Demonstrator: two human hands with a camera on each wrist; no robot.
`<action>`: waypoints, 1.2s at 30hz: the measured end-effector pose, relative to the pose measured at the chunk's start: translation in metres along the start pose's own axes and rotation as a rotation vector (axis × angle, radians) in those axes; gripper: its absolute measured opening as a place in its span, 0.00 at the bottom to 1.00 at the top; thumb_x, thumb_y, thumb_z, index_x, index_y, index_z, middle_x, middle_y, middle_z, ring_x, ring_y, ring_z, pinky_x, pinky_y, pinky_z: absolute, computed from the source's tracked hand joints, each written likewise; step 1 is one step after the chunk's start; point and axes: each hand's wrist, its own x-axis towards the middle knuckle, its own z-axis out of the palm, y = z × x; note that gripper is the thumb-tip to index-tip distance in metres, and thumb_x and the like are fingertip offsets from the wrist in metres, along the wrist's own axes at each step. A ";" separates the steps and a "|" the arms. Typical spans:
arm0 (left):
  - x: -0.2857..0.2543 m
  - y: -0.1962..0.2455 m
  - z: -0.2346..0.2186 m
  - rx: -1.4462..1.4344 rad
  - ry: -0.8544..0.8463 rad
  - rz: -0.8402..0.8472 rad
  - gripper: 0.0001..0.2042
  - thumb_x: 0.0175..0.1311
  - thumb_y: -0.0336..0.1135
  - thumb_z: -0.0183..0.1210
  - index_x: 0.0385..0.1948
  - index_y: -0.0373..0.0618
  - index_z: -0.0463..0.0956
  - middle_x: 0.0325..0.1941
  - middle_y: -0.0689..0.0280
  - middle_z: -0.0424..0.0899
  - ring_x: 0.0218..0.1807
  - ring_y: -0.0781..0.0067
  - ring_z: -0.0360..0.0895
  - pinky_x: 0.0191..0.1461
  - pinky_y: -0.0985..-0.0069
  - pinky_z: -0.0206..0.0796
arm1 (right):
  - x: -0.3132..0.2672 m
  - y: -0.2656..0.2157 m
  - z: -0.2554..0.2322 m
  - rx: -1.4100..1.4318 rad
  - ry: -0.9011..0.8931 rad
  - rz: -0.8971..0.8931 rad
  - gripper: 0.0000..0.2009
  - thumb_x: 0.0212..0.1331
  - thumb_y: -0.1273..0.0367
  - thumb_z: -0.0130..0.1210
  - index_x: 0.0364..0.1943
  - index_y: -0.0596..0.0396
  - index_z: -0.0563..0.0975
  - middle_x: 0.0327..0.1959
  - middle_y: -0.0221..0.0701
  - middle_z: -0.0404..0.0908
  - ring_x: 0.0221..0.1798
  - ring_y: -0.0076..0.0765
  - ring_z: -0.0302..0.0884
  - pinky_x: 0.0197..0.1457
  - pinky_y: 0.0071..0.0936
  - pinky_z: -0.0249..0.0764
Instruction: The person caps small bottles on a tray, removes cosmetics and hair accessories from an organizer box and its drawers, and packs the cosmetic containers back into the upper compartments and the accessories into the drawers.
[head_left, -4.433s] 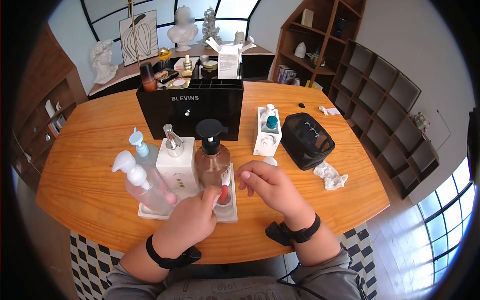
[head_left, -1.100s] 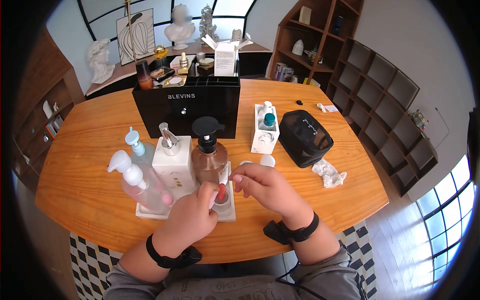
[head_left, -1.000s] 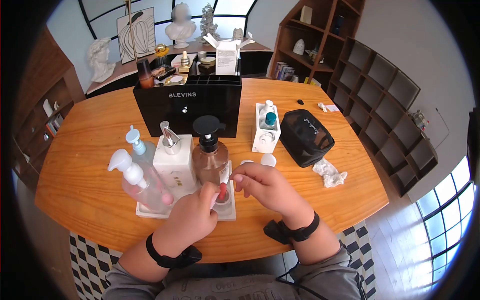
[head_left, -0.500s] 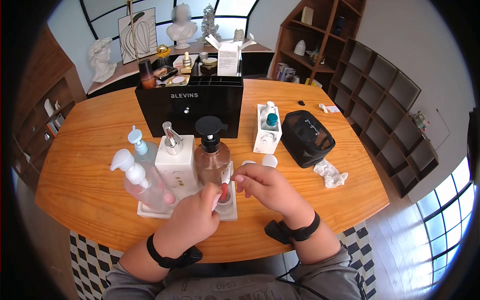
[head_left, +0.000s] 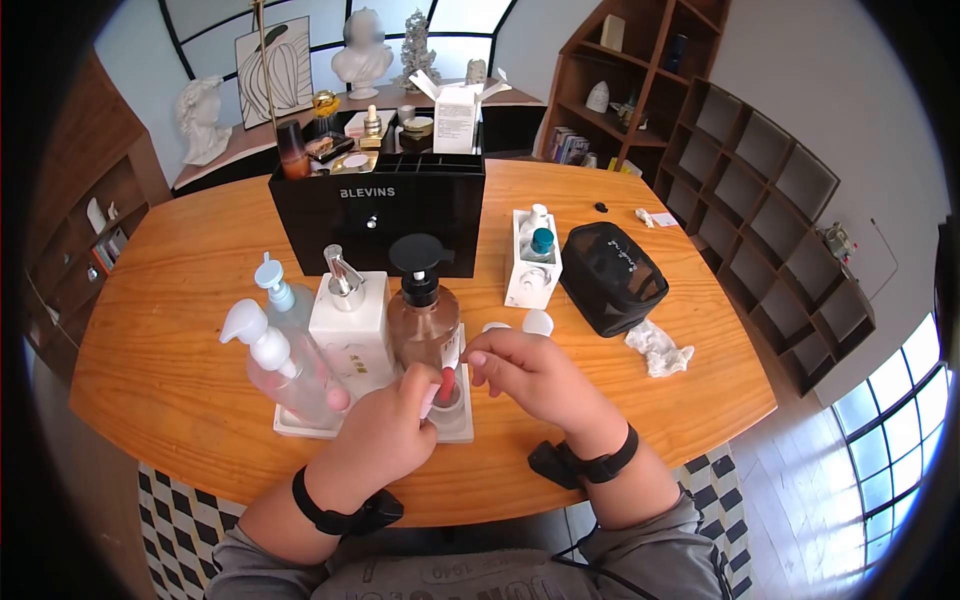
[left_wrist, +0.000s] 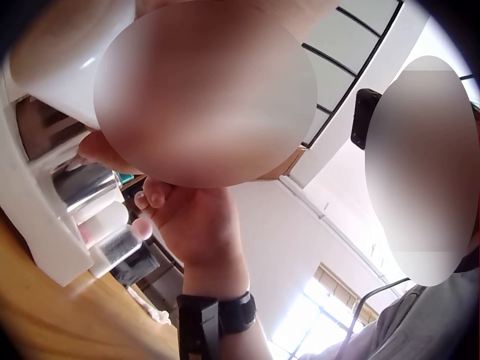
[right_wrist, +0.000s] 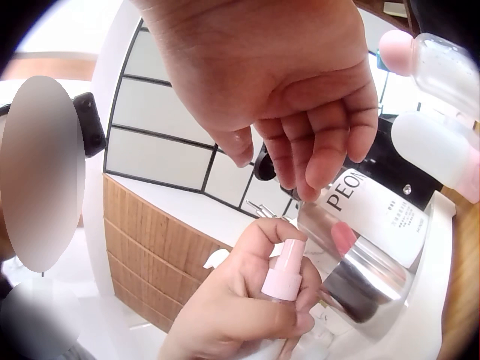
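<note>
My left hand (head_left: 385, 435) grips a small spray bottle, its pink nozzle and collar (right_wrist: 283, 281) sticking up between index finger and thumb in the right wrist view. The fist covers most of the bottle's body. A small red shape (head_left: 447, 384) shows beside the left thumb. Just right of it, my right hand (head_left: 530, 375) hovers with relaxed, slightly bent fingers and nothing in them. In the right wrist view those fingers (right_wrist: 322, 142) hang above the nozzle. Behind the hands stands a brown pump bottle (head_left: 422, 325), near a shiny silver cylinder (right_wrist: 367, 281).
A white tray (head_left: 458, 434) bears a white square dispenser (head_left: 350, 325) and a clear pump bottle (head_left: 290, 375). Behind stands a black organizer (head_left: 380, 230) full of cosmetics. To the right are a white holder (head_left: 530, 285), black mesh pouch (head_left: 613, 280), crumpled tissue (head_left: 660, 350) and white discs (head_left: 537, 322).
Since the oldest frame my right hand has shifted slightly left, closer to the left hand, baring more of the white discs. The left hand keeps its grip on the spray bottle.
</note>
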 end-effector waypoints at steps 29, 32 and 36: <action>-0.004 0.002 -0.005 -0.093 -0.053 0.227 0.43 0.50 0.23 0.57 0.71 0.43 0.45 0.37 0.51 0.82 0.35 0.50 0.81 0.36 0.62 0.72 | -0.007 -0.005 0.006 -0.122 -0.226 -0.146 0.10 0.60 0.69 0.59 0.43 0.56 0.77 0.33 0.31 0.82 0.36 0.28 0.79 0.39 0.24 0.72; -0.004 0.002 -0.004 -0.091 -0.056 0.257 0.43 0.50 0.23 0.57 0.71 0.41 0.44 0.37 0.52 0.82 0.35 0.51 0.82 0.36 0.63 0.73 | -0.007 -0.004 0.005 -0.160 -0.242 -0.222 0.10 0.60 0.70 0.59 0.44 0.56 0.76 0.34 0.31 0.83 0.37 0.30 0.80 0.39 0.25 0.73; -0.004 0.004 -0.003 -0.098 0.004 0.307 0.43 0.50 0.24 0.59 0.71 0.40 0.45 0.36 0.54 0.83 0.35 0.53 0.82 0.36 0.65 0.73 | -0.010 -0.016 0.006 -0.182 -0.273 -0.132 0.09 0.59 0.70 0.58 0.43 0.55 0.76 0.34 0.32 0.82 0.36 0.30 0.81 0.39 0.24 0.73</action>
